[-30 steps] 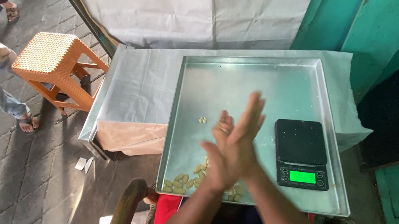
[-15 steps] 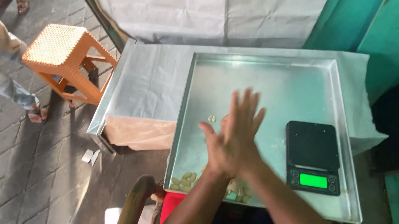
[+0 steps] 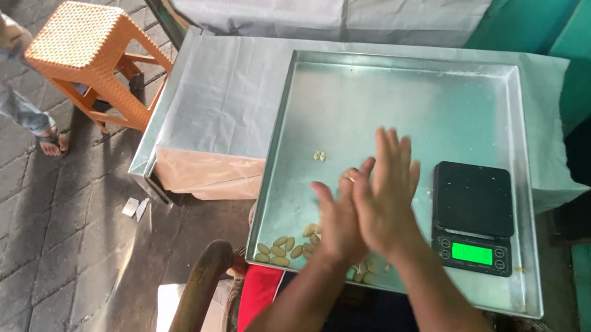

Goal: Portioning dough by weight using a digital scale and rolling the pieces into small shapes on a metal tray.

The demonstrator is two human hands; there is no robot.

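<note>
Steel tray [image 3: 402,80]: left hand [image 3: 338,219] and right hand [image 3: 385,195], previously raised, now press flat together, grips empty, above near nuts [image 3: 279,249].

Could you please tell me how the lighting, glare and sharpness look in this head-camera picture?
Head view: soft daylight, mostly sharp; the large shiny metal tray shows a dull sheen, no harsh glare; the left hand and right hand are slightly blurred; the black digital scale display glows bright green; the right edge lies in deep shadow.
</note>
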